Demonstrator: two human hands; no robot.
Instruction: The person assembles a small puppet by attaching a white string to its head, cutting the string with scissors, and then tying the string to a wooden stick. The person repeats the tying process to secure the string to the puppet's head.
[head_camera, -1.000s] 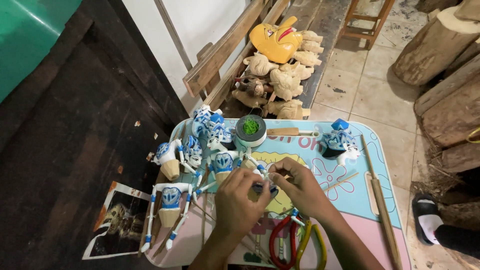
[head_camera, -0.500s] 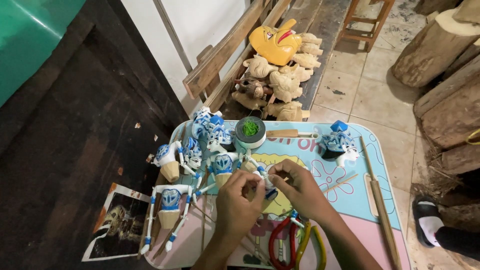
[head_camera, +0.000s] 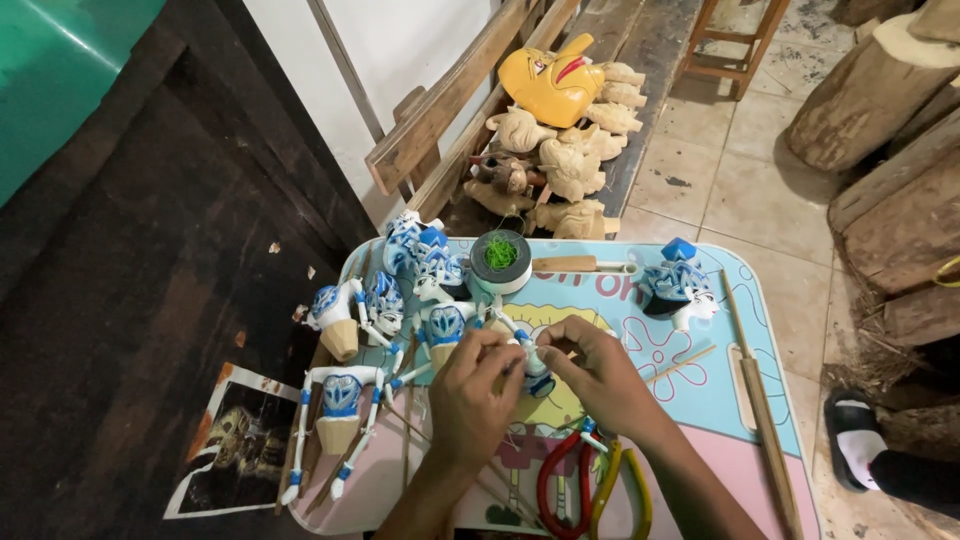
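Left hand (head_camera: 478, 392) & right hand (head_camera: 597, 375) both pinch small blue puppet piece (head_camera: 532, 362) near pliers (head_camera: 590, 485); fingers may slip, dropping it.

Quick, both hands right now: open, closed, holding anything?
Left hand: closed, fingers pinching the small blue-and-white painted puppet piece.
Right hand: closed, fingertips gripping the same piece from the other side.

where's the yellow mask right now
In the head view the yellow mask lies top centre on the wooden bench, just above the pile of unpainted carved heads, beyond the small table.
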